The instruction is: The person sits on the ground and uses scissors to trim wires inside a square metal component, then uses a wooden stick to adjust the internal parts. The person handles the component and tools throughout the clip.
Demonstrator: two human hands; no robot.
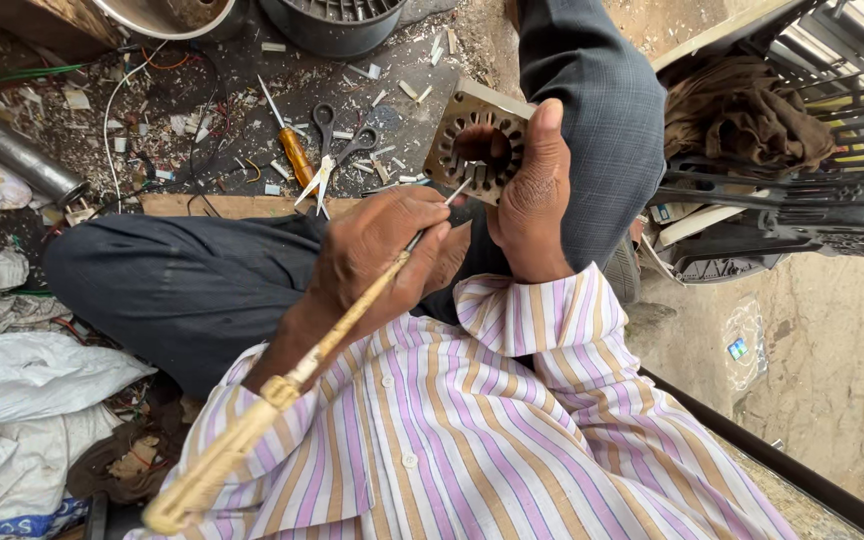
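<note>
Fingers of the left hand (pixel 382 250) pinch a long stick tool (pixel 282 380) with a pale wrapped handle, its thin tip reaching the slots of a square motor stator core (pixel 474 140). The right hand (pixel 532 200) grips that stator core by its right edge, thumb up along its face, holding it upright above the person's knee (pixel 602 110). Beyond the legs, on the littered ground (pixel 202 90), lie an orange-handled screwdriver (pixel 290 140) and scissors (pixel 337 150), side by side, among scraps of paper and wire.
</note>
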